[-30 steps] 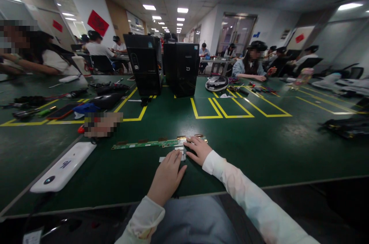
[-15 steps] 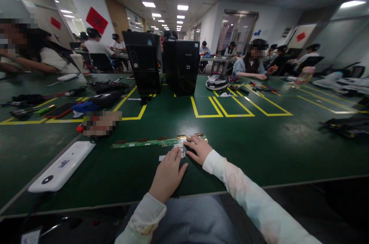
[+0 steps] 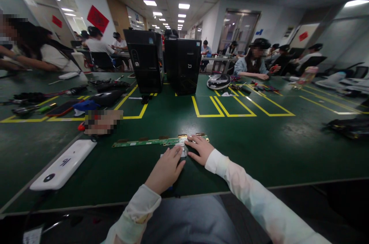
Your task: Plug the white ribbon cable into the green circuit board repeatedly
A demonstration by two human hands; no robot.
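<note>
A long narrow green circuit board [image 3: 150, 142] lies on the green table [image 3: 259, 151] in front of me. My right hand [image 3: 200, 149] rests palm down beside the board's right end, fingers spread, fingertips touching it. My left hand [image 3: 165, 169] lies just left of it, fingers stretched toward a small white strip [image 3: 173, 154] on the table below the board. Neither hand grips anything that I can see.
A white flat device [image 3: 62, 164] lies at the near left. Two black computer towers [image 3: 164, 65] stand mid-table. Tools, cables and a dark phone [image 3: 62, 109] lie at the left. Yellow tape boxes [image 3: 227, 107] mark the surface. Other people sit at the table's far sides.
Both hands stay at the board's right end; my left hand has shifted slightly. The view has drifted a little.
</note>
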